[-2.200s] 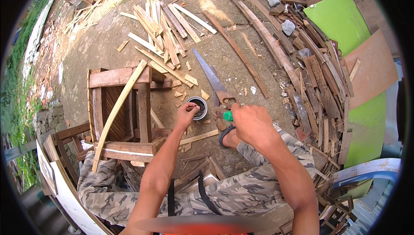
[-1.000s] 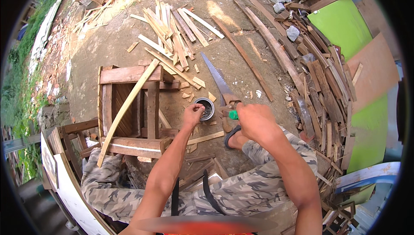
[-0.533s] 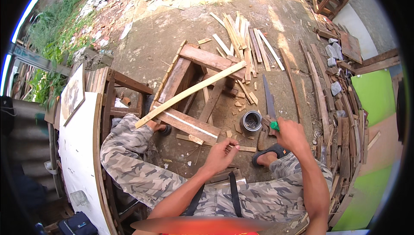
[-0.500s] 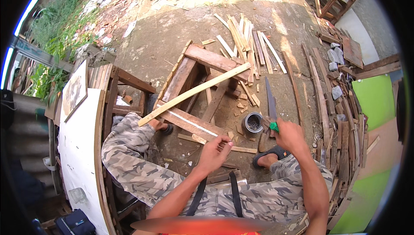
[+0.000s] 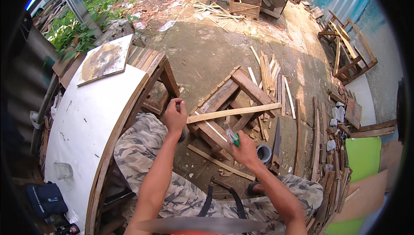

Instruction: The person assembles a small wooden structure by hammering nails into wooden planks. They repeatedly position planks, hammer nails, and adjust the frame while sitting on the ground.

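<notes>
The left hand is closed around something small and dark, but the fingers cover it, so its kind is not clear. The right hand hides most of the green-handled tool; its tip is blurred. The small round tin is partly behind the right wrist, and its content is too small to see. A blurred strip crosses the lower edge. The forearms are cut off there.

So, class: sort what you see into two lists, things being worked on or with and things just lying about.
In use:
left hand
right hand
green-handled tool
long wooden strip
wooden frame

Lying about:
handsaw
small round tin
white curved board
loose slats
</notes>
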